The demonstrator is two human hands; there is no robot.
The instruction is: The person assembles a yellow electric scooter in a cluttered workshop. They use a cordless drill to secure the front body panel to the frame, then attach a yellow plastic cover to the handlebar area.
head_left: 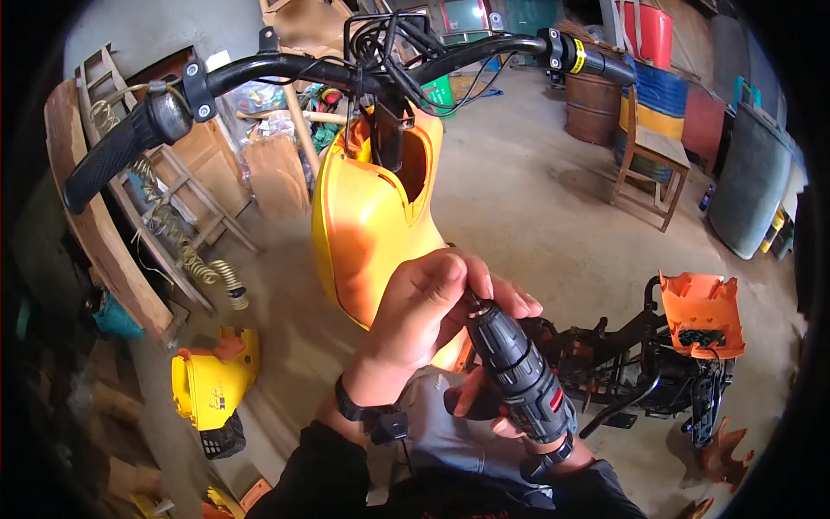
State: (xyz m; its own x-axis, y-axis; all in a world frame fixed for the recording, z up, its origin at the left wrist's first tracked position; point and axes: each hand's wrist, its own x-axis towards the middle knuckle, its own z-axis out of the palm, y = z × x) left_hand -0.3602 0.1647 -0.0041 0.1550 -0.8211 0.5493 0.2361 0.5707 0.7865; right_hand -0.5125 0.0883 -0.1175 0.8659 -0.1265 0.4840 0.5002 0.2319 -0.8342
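My right hand (505, 429) is wrapped round the grip of a black cordless drill (519, 372), mostly hidden behind its body. The drill points up and away from me. My left hand (424, 303) is closed at the front of the drill, its thumb and fingers pinching the dark bit (472, 300) just above the chuck. Whether a screw is also between those fingers is hidden. Just beyond my hands stands the yellow-orange front shell (367, 233) of a scooter. Its black handlebar (285, 68) spans the upper view, with loose cables (393, 43) bunched at the middle.
A bare scooter frame (622, 346) with an orange panel (705, 313) is at right. On the floor at left lies a yellow plastic cover (207, 385). Wooden ladders and planks lean at far left; a wooden chair (653, 156) and drums stand at the back right.
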